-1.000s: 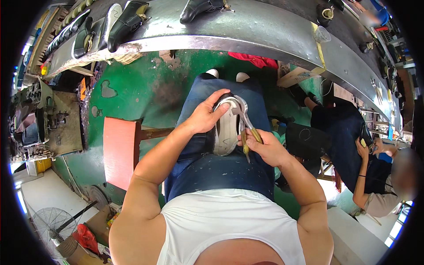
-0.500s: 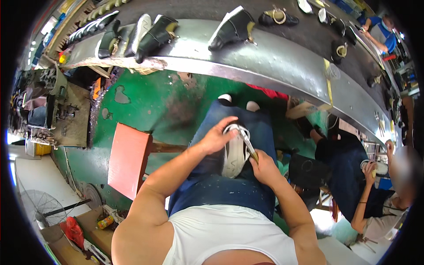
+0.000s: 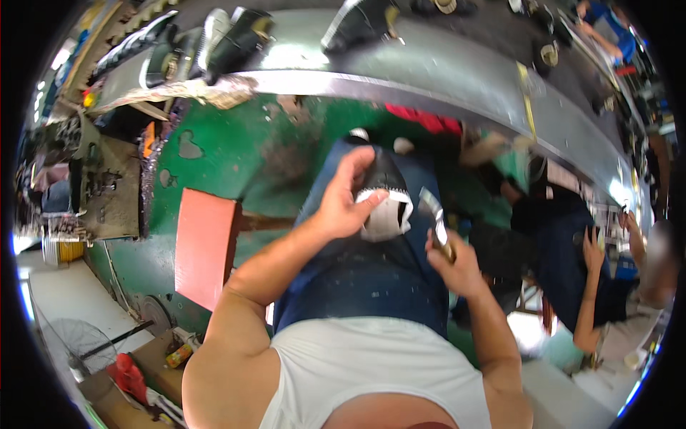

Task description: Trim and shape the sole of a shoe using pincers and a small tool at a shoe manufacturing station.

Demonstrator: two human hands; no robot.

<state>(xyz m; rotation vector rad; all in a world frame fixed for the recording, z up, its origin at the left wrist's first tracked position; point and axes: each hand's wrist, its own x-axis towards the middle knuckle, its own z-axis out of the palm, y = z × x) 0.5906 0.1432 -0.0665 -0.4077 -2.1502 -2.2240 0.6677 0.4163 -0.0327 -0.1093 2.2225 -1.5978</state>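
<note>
Your left hand point(image 3: 349, 196) is clamped on the shoe point(image 3: 387, 173), with the thumb over its stitched edge and the fingers round the black side. Your right hand point(image 3: 456, 264) is wrapped round the handles of the pliers point(image 3: 436, 222). The metal end points up and away from you, just beside the shoe and not touching it. It is blurry, so I can't tell if the jaws are apart or together.

To do this well, hold the shoe firm so it can't twist. Your left thumb is right on the edge, so it would be wise to keep it out of the way when the pliers come near. Take a small bit of the edge at a time, and pull smooth and even, so the stitches don't tear.

The shoe is above your lap, over your dark blue trousers point(image 3: 361, 282), with its black end away from you and its pale part nearer. It has 2 main colours: smooth black and dull white. White zigzag stitches run where they meet. The white rim sticks up a bit, and there is a dark gap on the right side.
</note>
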